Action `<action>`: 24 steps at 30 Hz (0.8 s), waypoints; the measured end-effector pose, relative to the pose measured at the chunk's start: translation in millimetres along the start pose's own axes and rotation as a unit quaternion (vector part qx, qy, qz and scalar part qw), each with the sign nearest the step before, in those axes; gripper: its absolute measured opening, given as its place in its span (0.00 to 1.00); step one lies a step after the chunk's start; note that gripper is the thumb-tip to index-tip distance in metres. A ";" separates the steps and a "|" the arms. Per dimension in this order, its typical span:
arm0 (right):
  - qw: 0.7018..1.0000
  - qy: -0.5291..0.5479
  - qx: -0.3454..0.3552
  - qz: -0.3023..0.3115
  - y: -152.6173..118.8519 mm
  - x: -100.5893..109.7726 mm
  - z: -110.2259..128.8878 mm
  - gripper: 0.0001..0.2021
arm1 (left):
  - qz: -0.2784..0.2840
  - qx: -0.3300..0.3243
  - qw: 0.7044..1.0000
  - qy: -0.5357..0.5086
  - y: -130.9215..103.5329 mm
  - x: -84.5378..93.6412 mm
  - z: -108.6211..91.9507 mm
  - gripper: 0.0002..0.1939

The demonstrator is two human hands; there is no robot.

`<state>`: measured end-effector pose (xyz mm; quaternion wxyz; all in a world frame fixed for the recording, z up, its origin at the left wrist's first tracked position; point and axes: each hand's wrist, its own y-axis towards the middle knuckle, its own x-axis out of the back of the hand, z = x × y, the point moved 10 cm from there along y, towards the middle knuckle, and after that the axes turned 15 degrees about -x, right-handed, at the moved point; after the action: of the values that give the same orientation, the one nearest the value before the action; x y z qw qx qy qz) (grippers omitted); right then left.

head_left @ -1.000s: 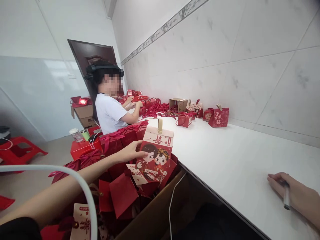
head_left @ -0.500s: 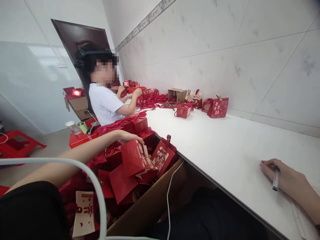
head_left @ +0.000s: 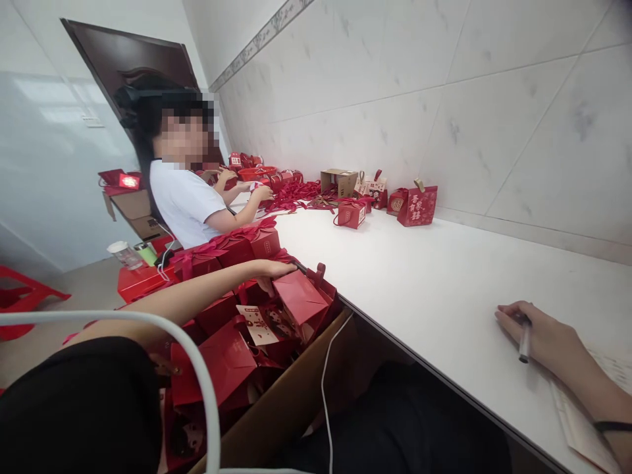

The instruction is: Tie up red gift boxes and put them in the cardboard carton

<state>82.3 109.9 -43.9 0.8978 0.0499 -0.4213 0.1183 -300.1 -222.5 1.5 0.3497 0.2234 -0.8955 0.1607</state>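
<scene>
My left hand (head_left: 274, 271) reaches into a large carton of red gift boxes. Its fingers are partly hidden, closed at the upper left edge of a tilted red gift box (head_left: 302, 297). Beside that box lies one with a cream printed panel (head_left: 257, 325), and nearer to me another red box (head_left: 214, 365) leans over. On the white table, my right hand (head_left: 546, 336) rests with its fingers closed round a pen (head_left: 525, 343), whose dark end points toward me. Under my right forearm lies a pale flat item (head_left: 577, 418), partly covered.
A white table (head_left: 444, 283) runs along the tiled wall, with several red gift boxes (head_left: 417, 205) and a small carton (head_left: 338, 182) on it. A person in a white shirt (head_left: 180, 201) handles red ribbon at the far end. A white cable (head_left: 326, 388) hangs before the carton wall (head_left: 291, 395).
My left hand has shifted right with the red gift box, uncovering a cream-panelled box. The view has turned slightly. My right hand still holds the pen on the table.
</scene>
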 end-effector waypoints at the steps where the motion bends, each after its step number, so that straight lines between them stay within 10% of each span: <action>1: 1.000 -0.004 0.001 -0.001 0.7 -0.3 -0.5 0.06 | -0.016 -0.009 1.000 0.020 -4.6 4.6 -7.2 0.24; 4: 1.000 -0.014 0.001 0.004 3.6 -3.2 -2.6 0.05 | -0.055 -0.153 0.976 0.141 -25.1 2.0 -53.1 0.29; 8: 1.000 -0.020 -0.005 -0.016 4.6 -1.8 -3.8 0.04 | 0.033 -0.384 0.864 0.325 -54.5 -57.8 -102.2 0.33; 15: 1.000 -0.020 0.005 -0.004 1.6 -5.0 -5.2 0.05 | 0.156 -0.299 0.879 0.336 -25.0 -70.0 -62.9 0.30; 24: 0.998 -0.044 -0.035 0.001 0.1 -1.1 -3.8 0.06 | 0.177 -0.211 0.908 0.315 -64.0 -57.3 -6.5 0.39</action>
<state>84.4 110.5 -47.2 0.8796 0.0236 -0.4640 0.1020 -226.1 -257.4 -25.5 0.6181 -0.0803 -0.7768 0.0895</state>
